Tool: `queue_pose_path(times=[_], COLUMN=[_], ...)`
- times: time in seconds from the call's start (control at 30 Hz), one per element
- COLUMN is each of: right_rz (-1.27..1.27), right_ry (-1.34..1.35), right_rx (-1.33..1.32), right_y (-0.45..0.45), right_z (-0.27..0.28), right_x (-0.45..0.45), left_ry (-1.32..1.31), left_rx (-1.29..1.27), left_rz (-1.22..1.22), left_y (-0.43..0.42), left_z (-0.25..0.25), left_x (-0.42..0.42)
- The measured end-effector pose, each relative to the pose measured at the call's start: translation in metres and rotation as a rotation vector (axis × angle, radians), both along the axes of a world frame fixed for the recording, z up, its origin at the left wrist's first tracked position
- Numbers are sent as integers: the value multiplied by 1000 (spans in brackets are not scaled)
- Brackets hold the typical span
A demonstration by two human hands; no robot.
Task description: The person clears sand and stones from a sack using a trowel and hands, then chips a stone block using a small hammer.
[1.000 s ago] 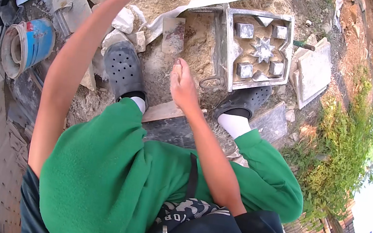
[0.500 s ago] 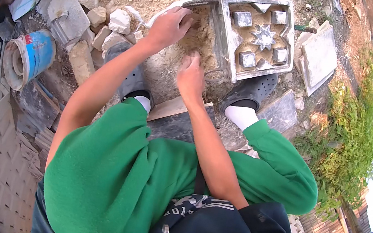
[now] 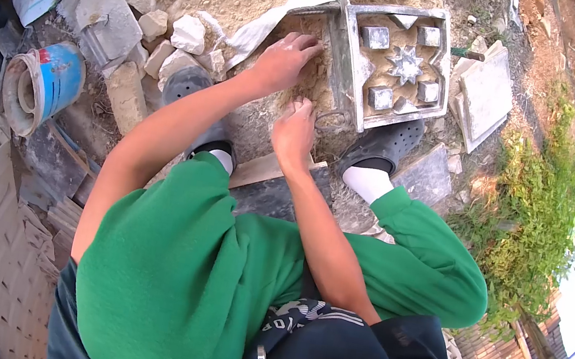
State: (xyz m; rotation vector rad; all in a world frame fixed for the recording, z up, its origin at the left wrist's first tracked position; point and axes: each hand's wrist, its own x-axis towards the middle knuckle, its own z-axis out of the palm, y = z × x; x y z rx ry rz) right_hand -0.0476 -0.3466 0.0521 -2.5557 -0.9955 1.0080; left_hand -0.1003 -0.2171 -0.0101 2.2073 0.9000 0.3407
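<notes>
My left hand (image 3: pixel 281 63) reaches over loose sand (image 3: pixel 311 85) just left of a metal mould (image 3: pixel 359 86), its fingers bent but slightly apart, with nothing visible in them. Below it, my right hand (image 3: pixel 293 132) has its fingers drawn together at the sand's lower edge, near a metal ring on the mould. Whatever may be between those fingers is hidden. The mould is a square frame, slightly tilted, with a star-shaped block (image 3: pixel 405 65) in its middle and small square blocks around it.
My shoes, one (image 3: pixel 381 145) beside the mould, flank the work area. Broken stones (image 3: pixel 189 34) and a blue bucket (image 3: pixel 60 78) lie left. Flat slabs (image 3: pixel 486 98) are stacked right, with a short green-handled rod between them and the mould. White sheeting borders the sand heap.
My left hand has come down from the upper left to the sand, then moved slightly right. My right hand has shifted slightly right. The reddish slab seen earlier beside the sand no longer shows.
</notes>
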Motion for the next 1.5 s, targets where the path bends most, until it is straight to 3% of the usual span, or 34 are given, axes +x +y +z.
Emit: queue_pose_path(times=[0.33,0.47,0.53,0.6,0.67,0.7,0.73,0.77,0.8,0.87,0.93,1.0,1.03,1.07,1.13,1.17,1.23,1.5], right_rz=[211,357,345,123,398,400,434,468,474,504,511,573,620,665,763,860,864,831], right_ry=[-92,-70,217,606,344,344,294,240,233,135,209,218,230,241,230,220,242,305], right_rx=[-55,210,322,41,-11,-15,142,300,298,355,327,344,296,251,182,110,97,21], right_y=[4,64,124,185,216,217,216,212,201,158,106,48,20,-1,-31,-41,-44,-61], right_z=[78,92,75,101,115,110,103,96,92,86,76,69,67,64,53,50,46,18], right_x=[6,7,21,30,43,49,55,62,67,74,78,80,83,87,100,105,113,151], left_ry=[-134,-340,-324,-360,-393,-310,-228,-120,-14,47,-32,84,-339,-307,46,55,101,-39], left_rx=[221,465,674,535,413,119,-169,-252,-335,-356,-271,-238,93,-134,-420,-423,-784,-357], left_rz=[62,303,511,617,731,605,474,375,274,132,91,-1,-26,-30,174,173,330,180], left_y=[2,54,90,94,88,72,59,48,36,7,-21,-33,-26,-28,1,10,23,-25], left_z=[45,78,77,74,75,79,79,74,63,27,-2,-29,-31,-68,-27,-19,-13,-9], left_x=[-34,-65,-83,-92,-89,-78,-69,-62,-56,-51,-51,-56,-63,-82,-97,-103,-109,-62])
